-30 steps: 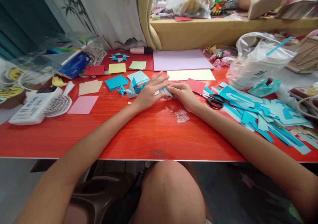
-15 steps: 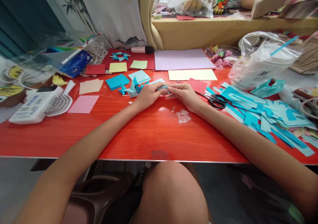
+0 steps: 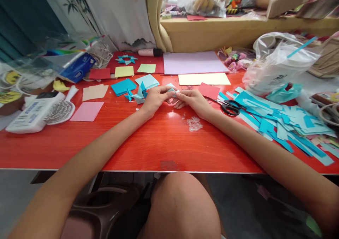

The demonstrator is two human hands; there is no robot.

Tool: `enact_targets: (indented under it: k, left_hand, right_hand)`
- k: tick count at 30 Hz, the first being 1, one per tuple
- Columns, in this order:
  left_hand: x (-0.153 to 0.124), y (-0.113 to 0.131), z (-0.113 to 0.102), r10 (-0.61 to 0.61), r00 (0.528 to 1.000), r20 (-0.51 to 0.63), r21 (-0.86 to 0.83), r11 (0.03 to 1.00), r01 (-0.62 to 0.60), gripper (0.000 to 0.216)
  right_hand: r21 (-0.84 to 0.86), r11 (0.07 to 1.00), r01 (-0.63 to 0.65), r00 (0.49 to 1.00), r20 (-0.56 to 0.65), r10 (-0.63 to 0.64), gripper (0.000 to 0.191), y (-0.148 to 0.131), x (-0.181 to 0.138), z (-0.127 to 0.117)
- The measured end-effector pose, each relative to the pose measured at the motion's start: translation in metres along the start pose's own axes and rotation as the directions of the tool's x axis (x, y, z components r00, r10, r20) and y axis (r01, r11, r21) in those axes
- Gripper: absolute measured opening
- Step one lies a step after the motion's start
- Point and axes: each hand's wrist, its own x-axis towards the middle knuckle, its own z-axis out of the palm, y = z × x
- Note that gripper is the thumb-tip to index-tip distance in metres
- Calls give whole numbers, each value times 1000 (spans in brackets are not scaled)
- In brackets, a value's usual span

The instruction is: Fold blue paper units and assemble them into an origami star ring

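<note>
Between my fingertips is a small folded piece of light-blue paper (image 3: 173, 89). My left hand (image 3: 156, 98) pinches it from the left, and my right hand (image 3: 191, 100) pinches it from the right. The fingers hide part of its shape. Just left of my left hand lies a partly joined blue origami piece (image 3: 140, 94) with pointed folds. Behind it are a stack of blue paper squares (image 3: 123, 87) and a stack of pale-blue squares (image 3: 147, 81). A red paper square (image 3: 209, 90) and black-handled scissors (image 3: 230, 108) lie beside my right hand.
Blue paper strips (image 3: 288, 120) are heaped on the right, below a plastic bag with a cup (image 3: 280, 64). A hairbrush (image 3: 61, 110) and a white box (image 3: 34, 113) stand left. A finished blue paper ring (image 3: 126, 59) and a lilac sheet (image 3: 193, 62) lie at the back.
The folded paper has turned between my fingers, with a pointed tip now showing upward. My hands have shifted only slightly. The whole view has moved a little.
</note>
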Motion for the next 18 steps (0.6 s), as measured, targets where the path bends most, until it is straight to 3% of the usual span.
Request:
enact_targets:
  k: [10,18]
  left_hand:
    - [1,0,3,-14,999,-49,-17,1000,13,18]
    - [2,-5,-1,-15,999,-43,76,997,19,20]
  right_hand:
    - [154,987,-36,999,-2,37,20,1,3,-9]
    - [141,989,-38,998,-37,44,22,2,3,-8]
